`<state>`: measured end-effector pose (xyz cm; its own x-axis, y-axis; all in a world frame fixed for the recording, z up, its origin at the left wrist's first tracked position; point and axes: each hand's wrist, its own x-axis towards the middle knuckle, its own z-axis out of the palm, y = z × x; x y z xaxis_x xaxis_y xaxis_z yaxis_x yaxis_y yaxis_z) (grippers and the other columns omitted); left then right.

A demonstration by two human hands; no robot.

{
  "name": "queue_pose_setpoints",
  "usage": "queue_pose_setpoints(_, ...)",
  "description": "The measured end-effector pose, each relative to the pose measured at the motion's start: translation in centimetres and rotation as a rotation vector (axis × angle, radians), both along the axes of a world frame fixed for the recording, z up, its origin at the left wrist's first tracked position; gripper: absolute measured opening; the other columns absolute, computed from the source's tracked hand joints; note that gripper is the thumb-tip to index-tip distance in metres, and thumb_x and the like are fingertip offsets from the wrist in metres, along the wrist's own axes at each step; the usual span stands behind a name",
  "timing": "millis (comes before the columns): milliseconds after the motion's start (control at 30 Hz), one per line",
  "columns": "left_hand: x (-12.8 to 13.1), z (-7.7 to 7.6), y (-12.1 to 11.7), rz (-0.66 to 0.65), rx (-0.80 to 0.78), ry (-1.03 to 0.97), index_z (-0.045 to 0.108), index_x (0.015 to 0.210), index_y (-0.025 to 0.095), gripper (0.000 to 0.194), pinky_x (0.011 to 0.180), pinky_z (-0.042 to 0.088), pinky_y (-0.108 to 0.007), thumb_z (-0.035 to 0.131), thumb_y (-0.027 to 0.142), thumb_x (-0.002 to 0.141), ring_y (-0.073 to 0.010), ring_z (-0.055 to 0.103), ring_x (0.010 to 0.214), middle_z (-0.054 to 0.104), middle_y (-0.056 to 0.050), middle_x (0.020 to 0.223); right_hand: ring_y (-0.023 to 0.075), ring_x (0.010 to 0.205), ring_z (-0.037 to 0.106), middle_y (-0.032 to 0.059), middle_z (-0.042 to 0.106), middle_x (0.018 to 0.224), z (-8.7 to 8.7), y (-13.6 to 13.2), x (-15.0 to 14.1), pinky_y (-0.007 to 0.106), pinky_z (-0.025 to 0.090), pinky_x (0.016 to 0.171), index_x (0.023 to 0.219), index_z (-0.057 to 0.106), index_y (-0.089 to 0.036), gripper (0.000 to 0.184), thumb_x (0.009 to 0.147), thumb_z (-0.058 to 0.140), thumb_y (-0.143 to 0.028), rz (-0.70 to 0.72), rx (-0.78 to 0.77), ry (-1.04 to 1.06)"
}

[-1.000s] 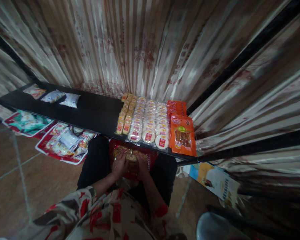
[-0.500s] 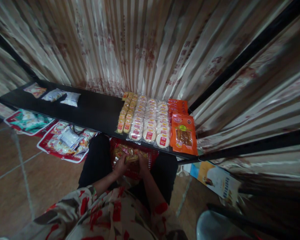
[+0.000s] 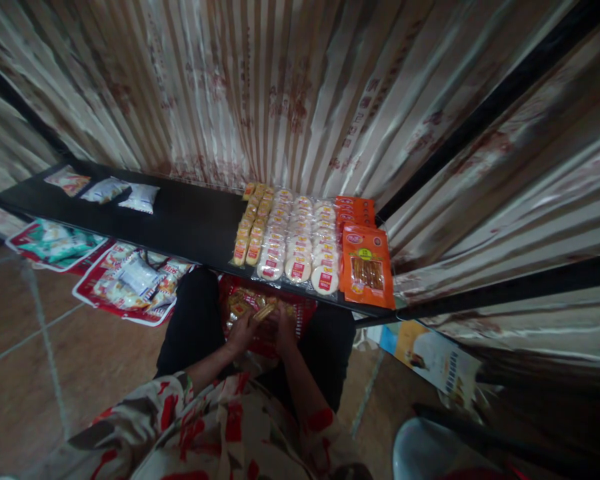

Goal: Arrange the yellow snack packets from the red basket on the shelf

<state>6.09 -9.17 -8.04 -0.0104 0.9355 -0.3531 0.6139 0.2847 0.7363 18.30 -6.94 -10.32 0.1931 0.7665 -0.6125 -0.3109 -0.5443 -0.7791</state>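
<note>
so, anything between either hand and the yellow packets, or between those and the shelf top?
First leg, nothing visible: left hand grips a yellow packet, right hand is at the red bag. Second leg: the shelf's front edge seems to overhang the bag's far side.

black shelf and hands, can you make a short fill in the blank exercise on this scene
The large snack pouch at the right front of the shelf is ____.
The separate small packets at the shelf's left end number ____.
The pale wrapped crackers beside that pouch are ____ in shape.
The left hand holds a yellowish snack, near the right hand, over an open bag coloured mainly ____.
Missing words: orange; three; round; red.
</note>
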Motion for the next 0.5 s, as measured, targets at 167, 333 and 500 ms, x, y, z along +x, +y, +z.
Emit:
queue_pose_setpoints(167, 0.1, 0.1, 0.0, 0.074, -0.046, -0.007, 0.059, 0.108, 0.015, 0.035, 0.092, 0.042, -0.031, 0.034, 0.028, 0.088, -0.0200, 0.059, 0.104, 0.066, -0.010, 0.108, 0.0176, 0.046, 0.060, 0.0053, 0.069, 0.061, 0.0, -0.1, -0.2, 0.029, 0.048, 0.045, 0.071, 0.064, -0.019, 0.046, 0.074, 0.047, -0.061, -0.052, -0.068, 0.070)
queue_pose_setpoints(333, -0.1, -0.5, 0.1, 0.086, -0.030, -0.040, 0.062, 0.105, 0.016, 0.038, 0.094, 0.041, -0.029, 0.029, 0.028, 0.089, -0.0180, 0.058, 0.106, 0.066, -0.008, 0.112, 0.0199, 0.048, 0.061, 0.0071, 0.069, 0.061, 0.1, -0.3, -0.3, 0.031, 0.047, 0.044, 0.069, 0.066, -0.019, 0.044, 0.074, 0.048, -0.058, -0.038, -0.060, 0.059)
queue_pose_setpoints(500, -0.3, -1.1, 0.2, 0.121, -0.016, -0.053, 0.064, 0.093, 0.017, 0.037, 0.090, 0.043, -0.030, 0.028, 0.027, 0.088, -0.0181, 0.060, 0.098, 0.068, -0.008, 0.102, 0.0230, 0.060, 0.065, 0.0065, 0.070, 0.068, -0.6, -0.8, -0.2, 0.034, 0.050, 0.055, 0.073, 0.067, -0.020, 0.036, 0.073, 0.050, -0.051, 0.075, 0.032, 0.026)
